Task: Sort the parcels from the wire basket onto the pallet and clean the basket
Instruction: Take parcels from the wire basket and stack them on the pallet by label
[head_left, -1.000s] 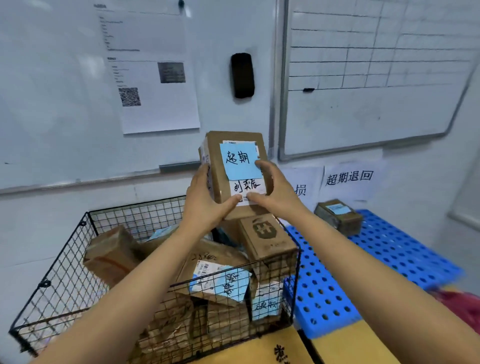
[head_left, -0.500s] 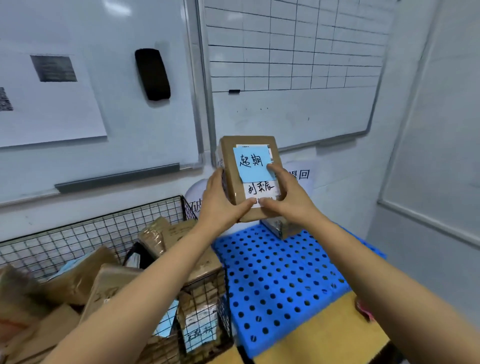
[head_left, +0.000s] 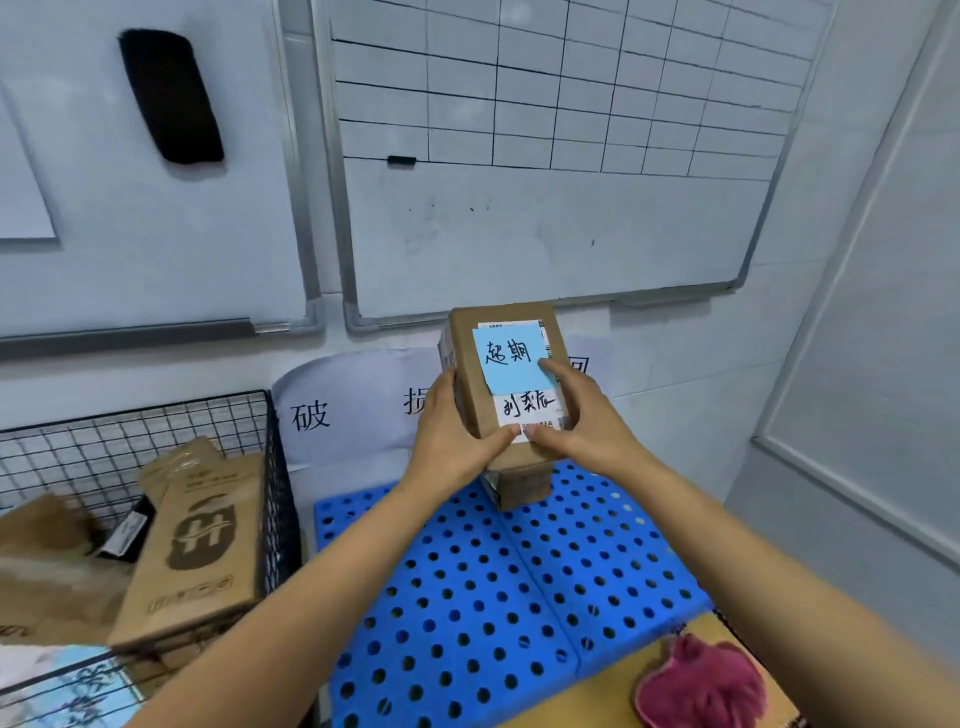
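A small brown cardboard parcel (head_left: 470, 358) with a blue handwritten sticky note (head_left: 506, 356) is held up over the far side of the blue perforated pallet (head_left: 467, 592). My left hand (head_left: 457, 441) grips its left side and bottom edge. My right hand (head_left: 582, 415) holds its right side, thumb along the lower label. Directly below it another brown parcel (head_left: 522, 486) sits on the pallet, mostly hidden. The black wire basket (head_left: 272, 467) at the left holds several brown parcels (head_left: 200, 540).
Paper signs with large characters (head_left: 311, 415) are stuck on the wall behind the pallet. Whiteboards (head_left: 545, 234) hang above. A pink cloth (head_left: 701, 686) lies on a yellow surface at the lower right. A white wall panel closes off the right.
Both hands carried the parcel from above the basket rightward and down over the pallet, above the parcel sitting there. My view swung right with it.
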